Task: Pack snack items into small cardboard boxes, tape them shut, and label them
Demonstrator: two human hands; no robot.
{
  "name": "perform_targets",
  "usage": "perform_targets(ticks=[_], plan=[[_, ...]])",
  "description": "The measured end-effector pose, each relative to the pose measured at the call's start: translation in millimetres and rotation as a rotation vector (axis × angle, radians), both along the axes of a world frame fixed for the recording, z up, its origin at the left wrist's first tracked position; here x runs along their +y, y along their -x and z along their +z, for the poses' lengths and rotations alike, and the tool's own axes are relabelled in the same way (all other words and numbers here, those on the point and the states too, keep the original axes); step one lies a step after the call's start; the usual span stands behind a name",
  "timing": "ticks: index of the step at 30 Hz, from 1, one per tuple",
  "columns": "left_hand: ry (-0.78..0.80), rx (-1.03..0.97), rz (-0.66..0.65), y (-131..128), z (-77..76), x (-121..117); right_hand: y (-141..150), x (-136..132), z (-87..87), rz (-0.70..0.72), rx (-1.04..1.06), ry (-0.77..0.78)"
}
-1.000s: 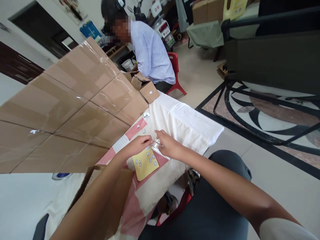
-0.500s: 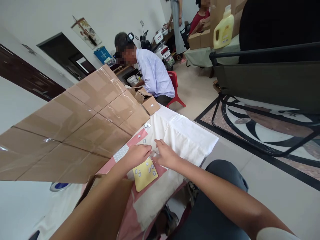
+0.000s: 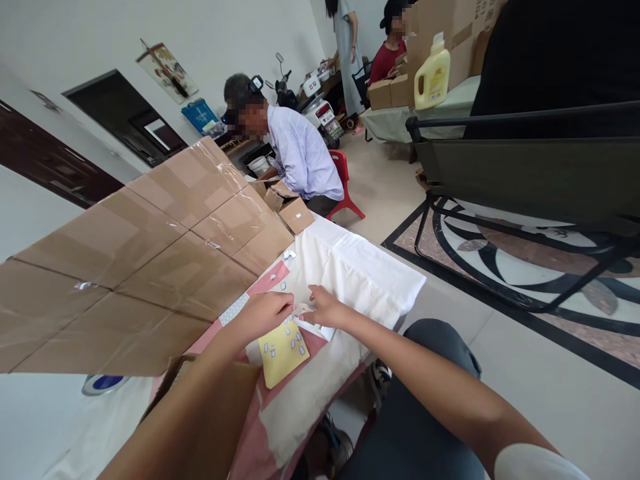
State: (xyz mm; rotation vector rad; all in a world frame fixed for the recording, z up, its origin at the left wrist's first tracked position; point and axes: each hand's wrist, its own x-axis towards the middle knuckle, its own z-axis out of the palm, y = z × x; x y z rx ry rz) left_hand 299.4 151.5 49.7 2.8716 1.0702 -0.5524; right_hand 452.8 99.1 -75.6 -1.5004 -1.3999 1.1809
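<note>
My left hand (image 3: 263, 312) and my right hand (image 3: 324, 310) meet over a table covered with a white and pink cloth (image 3: 360, 267). Both pinch a small pale strip (image 3: 303, 309) between their fingertips. Just below them lies a yellow sheet (image 3: 283, 350) dotted with several small white pieces. A few more small white pieces (image 3: 283, 285) lie loose on the cloth beyond my hands.
A wall of taped cardboard boxes (image 3: 150, 247) stands on the left. A person in a light shirt (image 3: 303, 157) sits behind it by an open box (image 3: 293, 210) and a red stool (image 3: 345, 180). A dark folding frame (image 3: 525, 173) is right. Other people work far back.
The camera has tilted up, so more of the room shows. My hands stay together above the yellow sheet, with the strip still held between them.
</note>
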Motion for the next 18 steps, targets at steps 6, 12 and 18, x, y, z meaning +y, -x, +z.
perform_targets(ticks=[6, 12, 18], plan=[[-0.021, 0.009, 0.034, 4.1, 20.8, 2.6, -12.2, -3.0, 0.6, 0.078, -0.034, 0.055], [-0.051, -0.006, -0.031, 4.1, 19.5, -2.7, -4.6, 3.8, 3.5, 0.032, 0.016, 0.047], [-0.075, 0.053, -0.018, 3.4, 27.6, -1.5, -8.8, 7.1, -0.7, 0.042, 0.025, 0.060]])
